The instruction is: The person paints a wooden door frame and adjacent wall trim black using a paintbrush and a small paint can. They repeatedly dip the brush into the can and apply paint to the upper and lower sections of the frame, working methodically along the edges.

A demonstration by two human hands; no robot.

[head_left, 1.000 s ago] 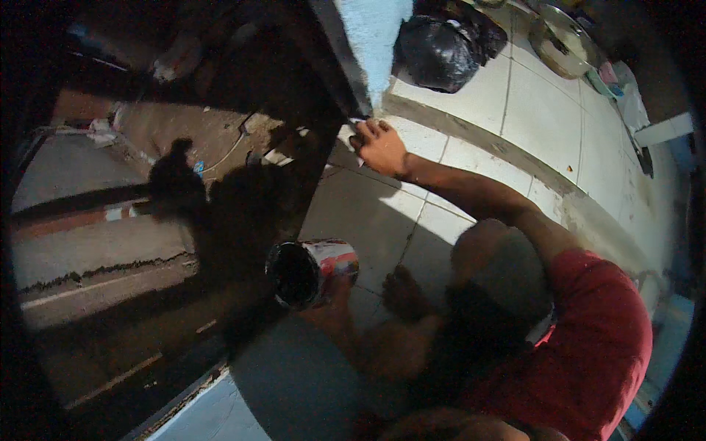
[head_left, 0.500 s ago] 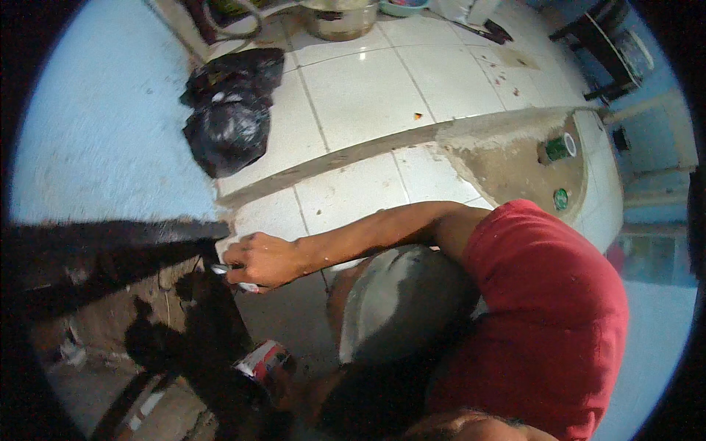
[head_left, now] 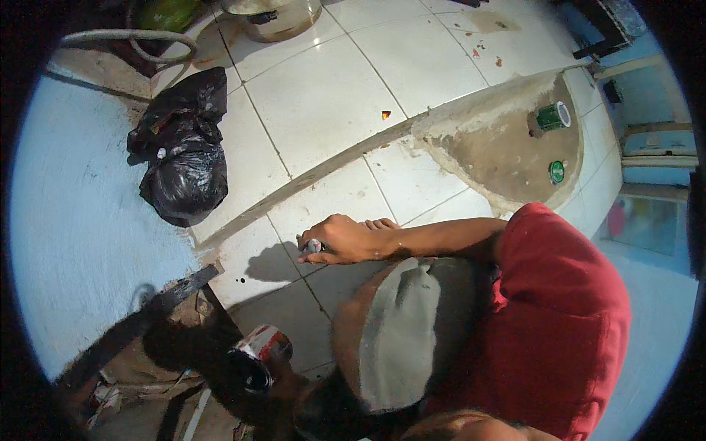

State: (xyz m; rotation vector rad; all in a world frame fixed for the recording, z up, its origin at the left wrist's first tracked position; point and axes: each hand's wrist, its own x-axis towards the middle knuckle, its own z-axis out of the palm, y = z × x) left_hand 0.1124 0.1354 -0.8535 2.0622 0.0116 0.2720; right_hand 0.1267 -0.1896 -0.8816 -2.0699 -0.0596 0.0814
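Observation:
My right hand (head_left: 343, 239) is closed round a small item with a rounded whitish end (head_left: 314, 246) that shows between the fingers; its kind is hidden. The hand is over the white floor tiles, beside my bare foot (head_left: 379, 223). Lower down, in shadow, my left hand (head_left: 283, 381) grips a tin can (head_left: 266, 342) with a white, red and dark side. The can is tilted, with its dark mouth toward the lower left. Close to the can, a dark-coated wooden beam (head_left: 173, 294) runs along the foot of the blue wall.
A black plastic bag (head_left: 184, 165) lies by the blue wall (head_left: 81, 220). A raised step (head_left: 316, 174) crosses the tiled floor. Right of it, a green can (head_left: 553, 116) and a green round lid (head_left: 557, 172) lie on bare cement. A metal pot (head_left: 276, 18) and a hose (head_left: 125, 35) are at the back.
My right hand has moved right, away from the beam's end, still holding the small item. My left hand keeps its hold on the can. The whole view has shifted and turned.

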